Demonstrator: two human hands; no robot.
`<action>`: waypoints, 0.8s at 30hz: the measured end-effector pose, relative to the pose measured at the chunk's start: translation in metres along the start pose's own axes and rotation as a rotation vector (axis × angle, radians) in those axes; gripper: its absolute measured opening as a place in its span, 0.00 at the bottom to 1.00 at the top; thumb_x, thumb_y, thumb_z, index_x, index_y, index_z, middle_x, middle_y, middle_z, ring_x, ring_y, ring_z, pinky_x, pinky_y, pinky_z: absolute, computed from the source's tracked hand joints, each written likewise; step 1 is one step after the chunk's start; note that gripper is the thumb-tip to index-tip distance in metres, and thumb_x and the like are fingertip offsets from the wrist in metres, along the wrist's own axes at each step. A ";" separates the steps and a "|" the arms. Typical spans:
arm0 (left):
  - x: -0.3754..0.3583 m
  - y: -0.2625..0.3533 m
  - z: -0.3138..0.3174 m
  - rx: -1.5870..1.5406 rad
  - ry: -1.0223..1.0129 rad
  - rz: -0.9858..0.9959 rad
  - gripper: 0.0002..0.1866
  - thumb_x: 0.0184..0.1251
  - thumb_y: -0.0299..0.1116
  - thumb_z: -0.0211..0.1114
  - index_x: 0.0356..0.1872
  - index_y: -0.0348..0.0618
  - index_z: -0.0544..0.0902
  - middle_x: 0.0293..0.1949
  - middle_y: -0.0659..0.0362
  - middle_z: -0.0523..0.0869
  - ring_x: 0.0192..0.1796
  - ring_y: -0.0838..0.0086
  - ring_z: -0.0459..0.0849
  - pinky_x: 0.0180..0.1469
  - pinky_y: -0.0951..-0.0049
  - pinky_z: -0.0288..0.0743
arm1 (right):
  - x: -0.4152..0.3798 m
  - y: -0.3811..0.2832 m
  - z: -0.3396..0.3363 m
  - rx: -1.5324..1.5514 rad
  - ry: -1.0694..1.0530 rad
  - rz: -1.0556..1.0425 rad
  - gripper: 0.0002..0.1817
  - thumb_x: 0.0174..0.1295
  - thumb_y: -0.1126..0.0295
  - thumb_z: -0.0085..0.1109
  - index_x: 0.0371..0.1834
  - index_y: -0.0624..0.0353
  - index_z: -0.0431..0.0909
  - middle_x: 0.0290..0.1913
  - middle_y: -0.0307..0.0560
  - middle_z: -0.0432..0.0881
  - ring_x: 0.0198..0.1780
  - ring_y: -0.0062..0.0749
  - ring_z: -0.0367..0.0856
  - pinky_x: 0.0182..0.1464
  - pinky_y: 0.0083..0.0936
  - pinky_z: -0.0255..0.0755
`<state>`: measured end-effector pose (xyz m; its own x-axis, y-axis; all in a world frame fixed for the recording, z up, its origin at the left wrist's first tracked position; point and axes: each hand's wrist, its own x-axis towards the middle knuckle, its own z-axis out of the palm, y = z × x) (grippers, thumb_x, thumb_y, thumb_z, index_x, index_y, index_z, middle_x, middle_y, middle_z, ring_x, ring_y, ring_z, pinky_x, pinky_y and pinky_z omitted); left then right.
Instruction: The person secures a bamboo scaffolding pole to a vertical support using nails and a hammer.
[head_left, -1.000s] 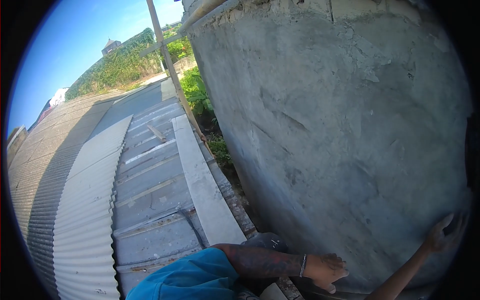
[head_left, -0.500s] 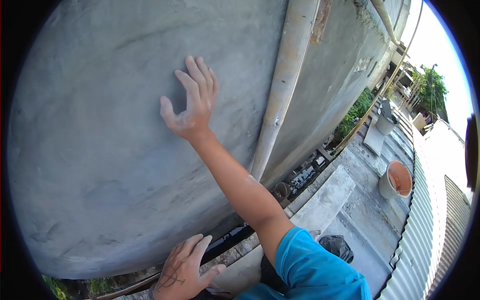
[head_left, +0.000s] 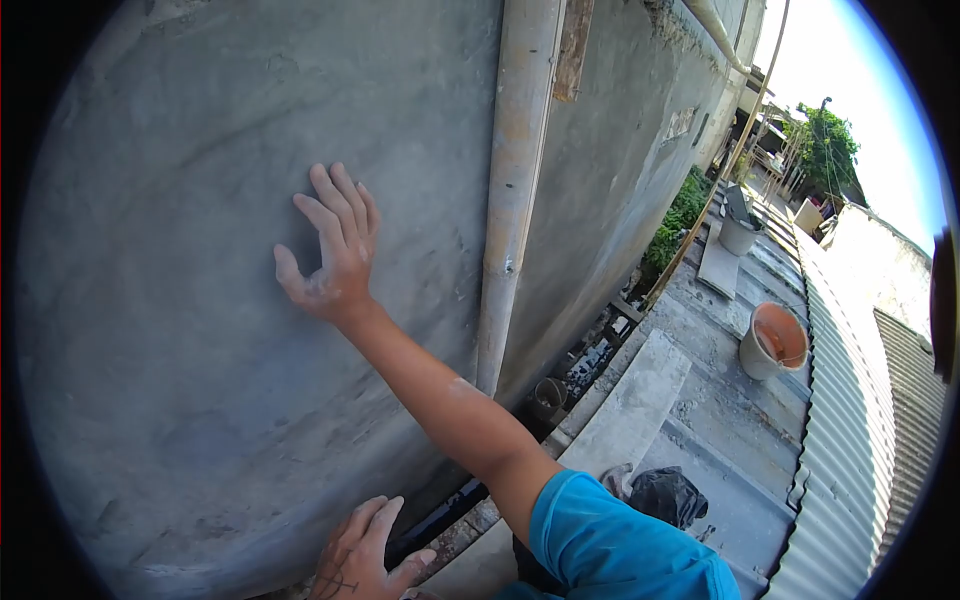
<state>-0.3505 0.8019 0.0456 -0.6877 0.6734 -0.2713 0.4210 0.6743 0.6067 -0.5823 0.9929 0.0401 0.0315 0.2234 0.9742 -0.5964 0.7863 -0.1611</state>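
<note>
My right hand [head_left: 338,248] is raised against a grey plastered wall [head_left: 200,330], fingers spread and thumb out to the left. It holds nothing, and its fingers are dusted with pale powder. Whether the whole palm touches the wall is hidden. Lower down, my left hand [head_left: 362,560] is partly cut off by the bottom of the view. Its fingers are stretched and apart, with no object in them, close to the wall's lower part. A dark drawn mark shows on its back. A stained pale pipe [head_left: 512,190] runs down the wall right of my right hand.
A bucket with an orange inside [head_left: 772,342] stands on the ridged roof sheets. Further off are a grey bucket [head_left: 738,235] and a board [head_left: 718,266]. Nearby lie a black plastic bag [head_left: 668,497] and a long plank [head_left: 645,400]. A narrow gap [head_left: 590,365] follows the wall's foot.
My view has turned, so the wall, pipe and buckets sit further left in it. My right hand stays spread at nearly the same spot on the wall. My left hand remains low.
</note>
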 end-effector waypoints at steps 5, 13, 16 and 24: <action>0.005 0.006 0.001 -0.021 -0.022 -0.026 0.37 0.62 0.52 0.66 0.66 0.37 0.70 0.64 0.45 0.73 0.67 0.51 0.70 0.68 0.57 0.64 | 0.002 -0.001 -0.005 0.008 -0.033 0.012 0.28 0.44 0.69 0.67 0.53 0.61 0.75 0.68 0.57 0.71 0.72 0.51 0.63 0.72 0.47 0.50; 0.013 0.007 0.003 -0.001 -0.029 -0.026 0.37 0.63 0.54 0.65 0.66 0.37 0.70 0.64 0.45 0.73 0.67 0.52 0.70 0.68 0.57 0.64 | 0.002 0.000 -0.006 0.027 -0.032 0.024 0.28 0.44 0.69 0.67 0.53 0.61 0.75 0.68 0.57 0.71 0.72 0.51 0.63 0.72 0.47 0.50; 0.016 0.006 0.004 -0.004 -0.034 -0.020 0.37 0.63 0.54 0.65 0.66 0.37 0.70 0.64 0.45 0.73 0.67 0.52 0.71 0.68 0.57 0.64 | 0.002 0.000 -0.006 0.038 -0.041 0.031 0.28 0.44 0.69 0.67 0.54 0.61 0.75 0.68 0.57 0.70 0.72 0.51 0.63 0.72 0.47 0.49; 0.018 0.003 0.004 -0.012 -0.023 -0.002 0.37 0.63 0.55 0.64 0.65 0.37 0.71 0.63 0.45 0.74 0.66 0.52 0.72 0.67 0.57 0.65 | 0.002 -0.001 -0.008 0.048 -0.062 0.033 0.29 0.45 0.68 0.67 0.54 0.61 0.75 0.69 0.57 0.69 0.73 0.51 0.61 0.72 0.47 0.48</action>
<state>-0.3594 0.8176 0.0393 -0.6749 0.6788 -0.2895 0.4122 0.6721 0.6151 -0.5757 0.9971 0.0414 -0.0380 0.2112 0.9767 -0.6340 0.7504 -0.1870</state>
